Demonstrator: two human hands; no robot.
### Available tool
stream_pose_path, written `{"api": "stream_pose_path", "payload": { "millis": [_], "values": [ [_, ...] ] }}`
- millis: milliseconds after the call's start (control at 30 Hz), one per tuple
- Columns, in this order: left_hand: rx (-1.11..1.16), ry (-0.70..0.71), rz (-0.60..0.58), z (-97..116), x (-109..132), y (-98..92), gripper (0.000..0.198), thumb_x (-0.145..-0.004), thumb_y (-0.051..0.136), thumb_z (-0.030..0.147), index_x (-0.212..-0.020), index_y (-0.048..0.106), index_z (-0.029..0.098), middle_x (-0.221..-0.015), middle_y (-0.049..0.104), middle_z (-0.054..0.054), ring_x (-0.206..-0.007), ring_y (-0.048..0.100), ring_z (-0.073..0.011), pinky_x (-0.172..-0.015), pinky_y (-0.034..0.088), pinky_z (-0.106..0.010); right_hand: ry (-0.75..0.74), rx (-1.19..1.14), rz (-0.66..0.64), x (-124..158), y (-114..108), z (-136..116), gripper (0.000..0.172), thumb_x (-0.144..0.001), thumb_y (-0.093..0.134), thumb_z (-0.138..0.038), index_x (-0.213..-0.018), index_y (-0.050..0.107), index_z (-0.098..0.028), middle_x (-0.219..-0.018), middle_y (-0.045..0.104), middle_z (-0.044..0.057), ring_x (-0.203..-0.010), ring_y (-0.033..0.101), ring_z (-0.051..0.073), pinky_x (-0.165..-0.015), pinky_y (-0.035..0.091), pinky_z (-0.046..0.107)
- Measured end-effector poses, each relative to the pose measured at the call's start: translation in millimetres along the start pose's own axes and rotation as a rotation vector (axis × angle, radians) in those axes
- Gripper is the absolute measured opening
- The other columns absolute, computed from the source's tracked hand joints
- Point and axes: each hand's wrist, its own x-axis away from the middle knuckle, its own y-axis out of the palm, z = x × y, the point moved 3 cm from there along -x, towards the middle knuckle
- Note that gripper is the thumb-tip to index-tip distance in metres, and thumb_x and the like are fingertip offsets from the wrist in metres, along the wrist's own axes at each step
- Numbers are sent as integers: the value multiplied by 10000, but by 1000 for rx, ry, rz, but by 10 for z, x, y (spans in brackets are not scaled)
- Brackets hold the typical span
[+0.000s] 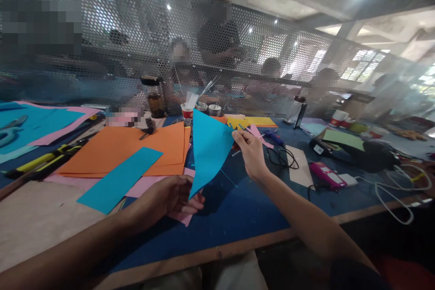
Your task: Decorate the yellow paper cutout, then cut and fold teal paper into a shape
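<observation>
A curved triangular piece of blue paper (pixel 211 146) stands raised over the table, its pointed lower corner downward. Its right corner is pinched between the thumb and fingers of my right hand (pixel 250 150). My left hand (pixel 176 195) is at the lower tip, fingers loosely curled and apart; the paper hides part of them, and no firm grip shows. Just left of that hand, a blue paper strip (pixel 118 181) lies across orange sheets (pixel 125 152), with pink paper (pixel 141 186) underneath.
Blue-handled scissors (pixel 10 133) rest on blue sheets at left, near yellow-black cutters (pixel 44 161). A jar (pixel 155 97) and cups (pixel 186 110) stand along the mesh partition (pixel 136 50). To the right are a glue gun (pixel 273 137), a magenta device (pixel 328 176) and white cables (pixel 384 190). People are beyond the mesh.
</observation>
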Motion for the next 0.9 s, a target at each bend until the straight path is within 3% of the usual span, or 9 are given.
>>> {"api": "stream_pose_path", "payload": {
  "millis": [100, 233, 333, 433, 600, 800, 900],
  "values": [
    [-18, 16, 31, 10, 4, 15, 384, -912, 693, 539, -917, 774, 163, -919, 820, -116, -856, 783, -240, -839, 610, -324, 0, 3, -5, 12, 9, -12, 327, -876, 734, -539, -837, 763, -216, -717, 650, 3, -663, 603, 163, -667, 523, 311],
    [19, 5, 92, -7, 9, 19, 375, -786, 892, 490, -800, 649, 204, -817, 796, -39, -824, 783, -202, -756, 586, -270, 6, -12, -4, 25, 23, -27, 314, -883, 730, -525, -855, 768, -215, -704, 659, 0, -641, 609, 158, -658, 520, 310],
    [6, 100, 61, 10, -3, -6, 365, -805, 880, 479, -803, 638, 206, -742, 741, -2, -781, 758, -186, -772, 569, -283, 12, -49, 1, 25, 24, -32, 304, -890, 726, -510, -863, 762, -209, -691, 672, -3, -609, 610, 148, -649, 520, 302],
    [-80, 187, 121, 59, 0, -68, 347, -812, 860, 488, -819, 647, 215, -711, 689, 24, -754, 716, -187, -791, 556, -315, 33, -69, 5, 25, 24, -25, 304, -889, 722, -510, -864, 749, -208, -695, 679, -4, -592, 616, 144, -629, 513, 293],
    [-242, 246, 202, 154, 32, -101, 400, -837, 797, 566, -748, 630, 213, -727, 667, 7, -719, 641, -180, -771, 529, -323, 61, -96, -12, 46, 43, -4, 307, -876, 742, -518, -842, 719, -214, -678, 651, -17, -588, 617, 142, -617, 511, 281],
    [-297, 267, 155, 157, 12, -111, 422, -849, 774, 598, -738, 634, 215, -721, 700, 1, -681, 633, -171, -721, 507, -308, 64, -111, -23, 61, 50, 10, 313, -876, 751, -523, -821, 715, -217, -679, 643, -15, -592, 613, 148, -620, 525, 287],
    [-287, 291, 188, 167, 11, -136, 405, -836, 793, 593, -783, 661, 214, -747, 711, -4, -721, 657, -187, -748, 537, -321, 66, -121, -29, 60, 50, 16, 325, -873, 754, -535, -833, 717, -215, -717, 668, -8, -587, 617, 146, -631, 540, 294]
  ]
}}
